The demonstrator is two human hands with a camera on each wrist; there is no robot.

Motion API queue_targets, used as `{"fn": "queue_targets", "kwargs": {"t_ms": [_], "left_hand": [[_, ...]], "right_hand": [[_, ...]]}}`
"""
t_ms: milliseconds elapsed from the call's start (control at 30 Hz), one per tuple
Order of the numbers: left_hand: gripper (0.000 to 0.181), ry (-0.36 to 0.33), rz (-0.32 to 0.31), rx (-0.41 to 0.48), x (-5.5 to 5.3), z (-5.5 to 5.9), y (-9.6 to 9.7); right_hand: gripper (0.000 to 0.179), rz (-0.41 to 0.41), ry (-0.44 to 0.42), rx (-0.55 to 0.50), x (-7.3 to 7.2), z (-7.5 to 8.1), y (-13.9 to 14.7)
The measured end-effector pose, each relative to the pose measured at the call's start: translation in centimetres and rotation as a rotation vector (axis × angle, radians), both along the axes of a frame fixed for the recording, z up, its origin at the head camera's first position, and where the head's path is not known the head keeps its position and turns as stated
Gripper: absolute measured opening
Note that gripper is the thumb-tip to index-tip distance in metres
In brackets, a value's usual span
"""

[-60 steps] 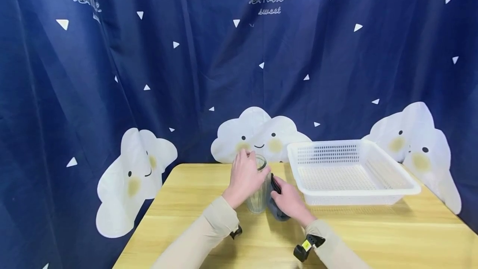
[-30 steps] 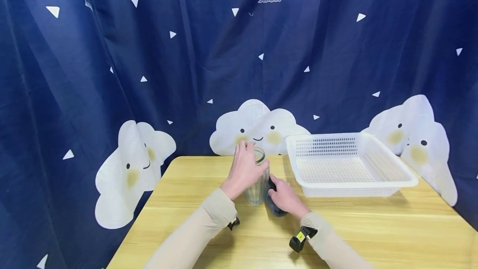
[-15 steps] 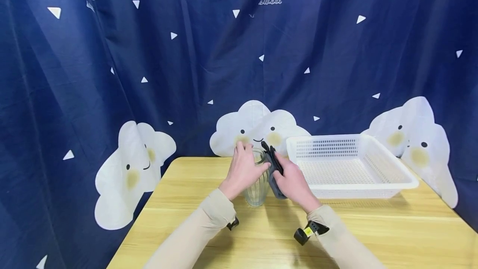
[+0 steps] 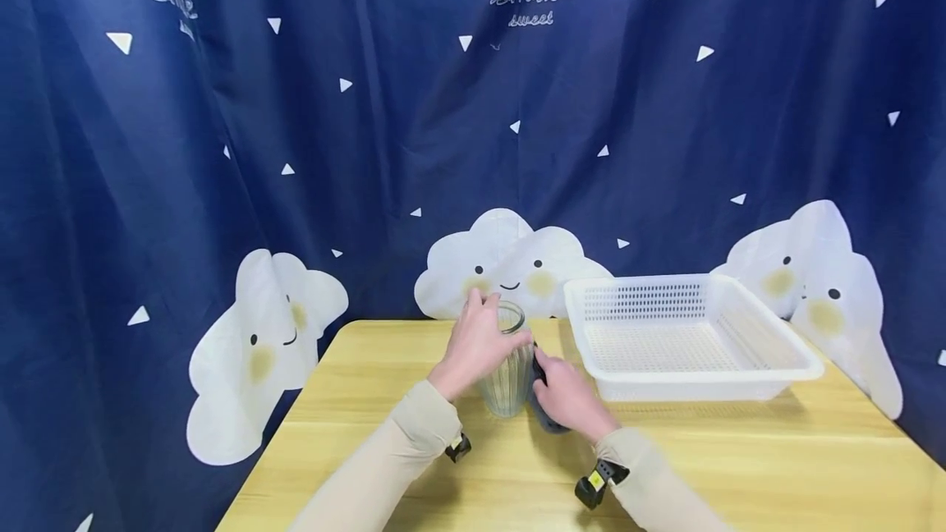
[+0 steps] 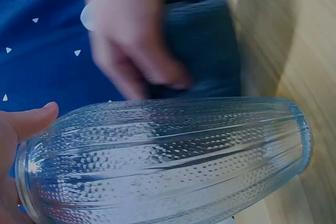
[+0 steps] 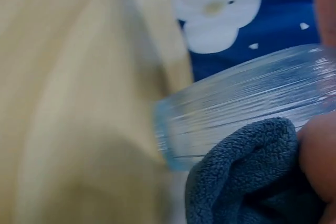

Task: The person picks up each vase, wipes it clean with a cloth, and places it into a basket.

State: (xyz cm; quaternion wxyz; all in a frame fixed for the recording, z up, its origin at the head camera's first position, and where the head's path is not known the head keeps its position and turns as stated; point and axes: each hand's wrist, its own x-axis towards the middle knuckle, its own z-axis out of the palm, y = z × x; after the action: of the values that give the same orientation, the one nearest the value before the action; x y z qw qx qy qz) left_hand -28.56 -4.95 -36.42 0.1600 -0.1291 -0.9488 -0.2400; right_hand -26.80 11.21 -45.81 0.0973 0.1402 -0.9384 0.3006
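A clear ribbed glass vase [image 4: 505, 388] stands upright on the wooden table, its open mouth at the top. My left hand [image 4: 476, 347] grips it around the rim, thumb on the near right side and fingers over the far left. Dimpled bands show along its wall in the left wrist view. On the vase's right side, my right hand [image 4: 567, 392] holds a folded dark blue-grey towel [image 6: 247, 166], which overlaps the lower glass in the right wrist view. The right fingers are blurred in the left wrist view.
A white perforated plastic basket [image 4: 702, 388] sits to the right on the wooden table [image 4: 355, 417]. Behind the table's far edge hangs a navy curtain [image 4: 414, 146] with clouds and triangles.
The right hand has carried the towel up along the vase's right side half a second ago, and now it is lower again. The left hand keeps its grip on the rim.
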Motion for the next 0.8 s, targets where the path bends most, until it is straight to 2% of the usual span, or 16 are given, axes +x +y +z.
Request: {"fn": "queue_targets", "kwargs": {"t_ms": [133,333,433,533,667,800], "left_hand": [[0.090,-0.027,-0.028,0.002,0.0,0.1,-0.1],[0.084,0.000,-0.030,-0.037,0.4,0.4,0.0],[0.081,0.012,-0.039,-0.058,0.7,0.5,0.1],[0.077,0.020,-0.057,-0.061,0.8,0.5,0.2],[0.077,0.021,-0.080,-0.060,0.6,0.5,0.2],[0.080,0.022,-0.087,-0.060,0.3,0.1,0.4]], "right_hand": [[0.057,0.000,-0.065,0.027,0.1,-1.6,-0.1],[0.060,0.030,-0.044,-0.090,-0.1,-1.5,0.1],[0.060,0.015,-0.030,-0.144,0.1,-0.5,0.3],[0.060,-0.004,0.001,-0.179,0.4,1.3,0.5],[0.061,-0.014,0.047,-0.198,0.9,3.9,0.8],[0.061,-0.015,0.087,-0.189,1.1,5.5,1.0]]}}
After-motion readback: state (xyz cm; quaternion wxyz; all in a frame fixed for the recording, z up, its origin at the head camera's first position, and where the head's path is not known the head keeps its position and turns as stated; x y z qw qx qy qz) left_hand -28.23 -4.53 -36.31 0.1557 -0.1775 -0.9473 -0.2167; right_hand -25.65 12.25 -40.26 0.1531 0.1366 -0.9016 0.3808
